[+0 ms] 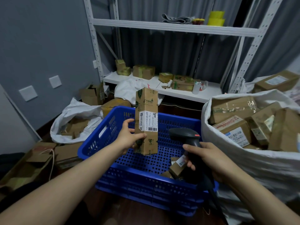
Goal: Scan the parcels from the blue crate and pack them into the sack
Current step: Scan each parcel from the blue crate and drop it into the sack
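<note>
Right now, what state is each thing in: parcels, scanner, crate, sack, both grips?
Tall parcel: upright above the crate, label facing the camera.
Left grip: holds the tall parcel's lower part.
Scanner: held over the crate, head toward the parcel.
Right grip: wrapped round the scanner handle.
Blue crate: nearly empty, small parcels in one corner.
Sack: open, filled with parcels.

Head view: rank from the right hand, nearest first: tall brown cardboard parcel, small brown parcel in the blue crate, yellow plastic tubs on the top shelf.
From the right hand on the black scanner:
1. Small brown parcel, beside its fingers, in the blue crate.
2. Tall brown cardboard parcel, held by the left hand.
3. Yellow plastic tubs, up on the top shelf.
</note>
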